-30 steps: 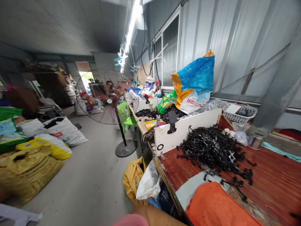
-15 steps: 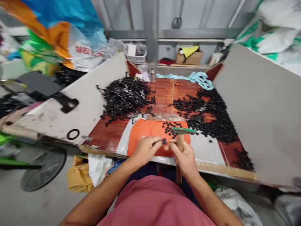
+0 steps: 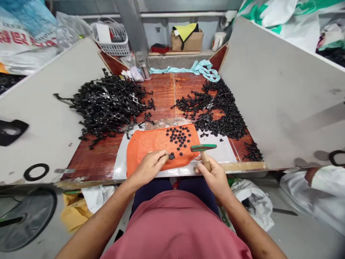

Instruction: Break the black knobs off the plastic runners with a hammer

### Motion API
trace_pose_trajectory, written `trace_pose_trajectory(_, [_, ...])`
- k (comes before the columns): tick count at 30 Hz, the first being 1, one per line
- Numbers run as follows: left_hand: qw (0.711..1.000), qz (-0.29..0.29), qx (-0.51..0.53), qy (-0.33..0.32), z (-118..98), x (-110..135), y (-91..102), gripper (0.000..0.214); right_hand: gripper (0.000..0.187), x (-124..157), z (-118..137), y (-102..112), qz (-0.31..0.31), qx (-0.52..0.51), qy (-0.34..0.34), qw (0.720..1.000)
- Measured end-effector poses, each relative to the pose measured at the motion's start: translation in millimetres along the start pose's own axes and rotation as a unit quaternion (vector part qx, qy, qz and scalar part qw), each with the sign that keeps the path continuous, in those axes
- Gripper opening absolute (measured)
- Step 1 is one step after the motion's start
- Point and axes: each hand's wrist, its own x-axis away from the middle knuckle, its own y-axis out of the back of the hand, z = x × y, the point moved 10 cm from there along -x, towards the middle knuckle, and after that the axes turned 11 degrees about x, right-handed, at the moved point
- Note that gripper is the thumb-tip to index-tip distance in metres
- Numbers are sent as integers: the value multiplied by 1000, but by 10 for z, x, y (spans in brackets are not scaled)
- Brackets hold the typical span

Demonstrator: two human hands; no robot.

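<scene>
Over an orange cloth (image 3: 142, 144), my left hand (image 3: 151, 165) pinches a small black plastic part (image 3: 171, 156) between thumb and fingers. My right hand (image 3: 214, 176) is wrapped round the wooden handle of a hammer (image 3: 204, 148) with a green-edged head, held at the cloth's right end. Several round black buttons (image 3: 180, 136) lie scattered on the cloth, beyond my hands. Beneath the cloth is a white sheet (image 3: 221, 151).
Left stands a heap of black plastic pieces (image 3: 107, 100); right, a spread of smaller black parts (image 3: 226, 111). Grey boards (image 3: 285, 93) wall both sides. Toward the back are a metal tumbler (image 3: 144, 68), a light-blue cloth strip (image 3: 202, 68) and a white basket (image 3: 115, 39).
The view has swung, shifting the scene left. My hands have moved apart, the hammer away from the left hand. More of the buttons on the cloth show.
</scene>
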Motion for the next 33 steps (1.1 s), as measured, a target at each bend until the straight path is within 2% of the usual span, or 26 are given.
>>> trace_pose_trajectory(4, [995, -22, -71, -60, -286, 36, -134, 26, 31, -126, 323, -316, 59, -48, 25, 997])
trace_pose_trajectory(6, [989, -44, -110, -91, -388, 80, -163, 25, 32, -178, 403, -486, 93, -85, 24, 992])
trace_pose_trajectory(8, [981, -86, -123, -123, -451, 150, -108, 22, 30, -206, 415, -571, 96, -102, 15, 990])
trace_pose_trajectory(10, [970, -168, -104, -142, -440, 254, 101, 22, 28, -209, 386, -574, 81, -100, 3, 992])
trace_pose_trajectory(12, [951, -276, -42, -133, -318, 386, 431, 34, 30, -186, 350, -558, 80, -107, -9, 991])
trace_pose_trajectory(13, [943, -311, 3, -116, -214, 431, 578, 38, 31, -169, 338, -556, 88, -113, -11, 990])
trace_pose_trajectory(14, [943, -316, 51, -92, -100, 433, 670, 41, 31, -151, 332, -550, 96, -115, -10, 989])
trace_pose_trajectory(15, [951, -286, 94, -67, -6, 387, 689, 41, 31, -135, 334, -541, 102, -113, -5, 988])
trace_pose_trajectory(16, [965, -224, 126, -47, 46, 315, 632, 42, 31, -121, 339, -530, 106, -105, 5, 989])
trace_pose_trajectory(18, [986, -48, 158, -33, 20, 206, 346, 42, 29, -102, 351, -504, 104, -84, 30, 991])
trace_pose_trajectory(20, [975, 95, 195, -35, -76, 221, 31, 43, 27, -97, 355, -464, 89, -67, 56, 992])
trace_pose_trajectory(22, [946, 174, 272, -12, -130, 282, -218, 48, 23, -96, 351, -419, 70, -58, 82, 992])
trace_pose_trajectory(25, [910, 215, 350, 59, -104, 372, -497, 56, 18, -89, 333, -393, 71, -53, 107, 990])
trace_pose_trajectory(27, [918, 198, 332, 85, -84, 393, -574, 56, 18, -80, 350, -373, 70, -32, 127, 989])
trace_pose_trajectory(30, [942, 157, 280, 100, -117, 378, -587, 56, 21, -41, 477, -322, 42, 31, 195, 979])
trace_pose_trajectory(33, [948, 143, 263, 110, -185, 356, -611, 56, 28, 17, 587, -297, 18, 73, 250, 965])
